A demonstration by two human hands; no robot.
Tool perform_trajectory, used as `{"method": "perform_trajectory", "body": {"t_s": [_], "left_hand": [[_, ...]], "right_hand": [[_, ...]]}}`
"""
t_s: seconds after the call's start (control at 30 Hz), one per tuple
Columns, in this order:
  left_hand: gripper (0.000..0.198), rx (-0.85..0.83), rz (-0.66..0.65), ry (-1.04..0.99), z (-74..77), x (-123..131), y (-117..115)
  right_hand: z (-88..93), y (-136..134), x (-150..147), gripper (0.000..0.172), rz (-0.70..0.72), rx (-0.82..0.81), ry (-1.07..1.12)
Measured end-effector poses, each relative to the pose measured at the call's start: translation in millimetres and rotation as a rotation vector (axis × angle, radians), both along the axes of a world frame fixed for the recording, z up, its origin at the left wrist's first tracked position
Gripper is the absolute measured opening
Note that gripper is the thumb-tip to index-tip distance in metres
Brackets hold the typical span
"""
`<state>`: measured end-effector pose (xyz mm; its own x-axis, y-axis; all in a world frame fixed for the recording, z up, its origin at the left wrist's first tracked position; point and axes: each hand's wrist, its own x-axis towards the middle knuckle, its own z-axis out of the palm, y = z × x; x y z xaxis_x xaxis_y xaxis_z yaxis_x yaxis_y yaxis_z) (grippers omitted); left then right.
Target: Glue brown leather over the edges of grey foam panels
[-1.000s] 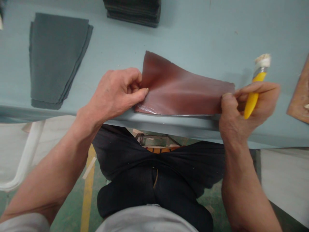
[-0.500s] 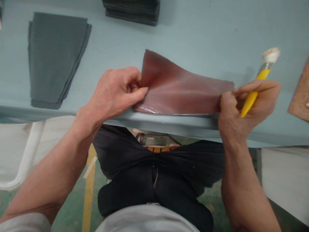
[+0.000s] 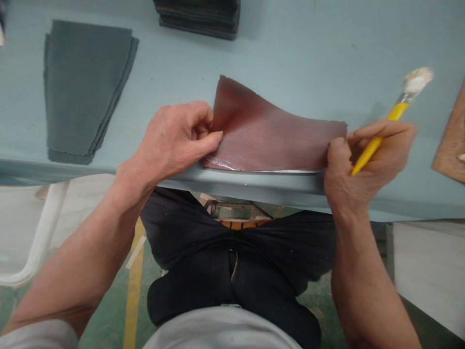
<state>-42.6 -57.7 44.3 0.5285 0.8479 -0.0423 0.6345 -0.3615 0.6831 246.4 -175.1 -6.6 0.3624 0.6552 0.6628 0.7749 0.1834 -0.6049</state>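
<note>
Crosswise, brown sheet [image 3: 274, 135], left fingers [image 3: 208, 143] pinching one end, right fingers [image 3: 338, 152] the other plus brush [image 3: 397, 110]

On the left of a pale blue table surface [image 3: 290, 48] lies a loose stack of tapering grey-green sheets [image 3: 87, 87]; far off, a thick block-shaped black stack [image 3: 198, 19]. Right: a flat brown board [image 3: 450, 148]. Near left, a yellow stripe [image 3: 132, 291] crosses green floor [image 3: 105, 310].

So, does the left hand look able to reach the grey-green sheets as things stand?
Probably yes, once freed: the left hand pinches the reddish-brown sheet, but nothing visible blocks the grey-green sheets.
</note>
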Motion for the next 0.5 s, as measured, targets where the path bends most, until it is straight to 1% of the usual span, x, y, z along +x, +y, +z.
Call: {"method": "perform_trajectory", "body": {"t_s": [0.27, 0.43, 0.5], "left_hand": [[0.018, -0.005, 0.008, 0.019, -2.4, -0.4, 0.1], [0.008, 0.085, 0.000, 0.077, -9.2, -2.2, 0.7], [0.008, 0.102, 0.000, 0.090, -10.7, -2.6, 0.7]], "right_hand": [[-3.7, 0.5, -2.7, 0.017, -0.037, 0.013, -0.084], [-4.5, -1.2, -3.1, 0.019, -0.050, -0.011, -0.121], [-4.2, -1.7, -3.4, 0.020, -0.052, -0.019, -0.128]]}}
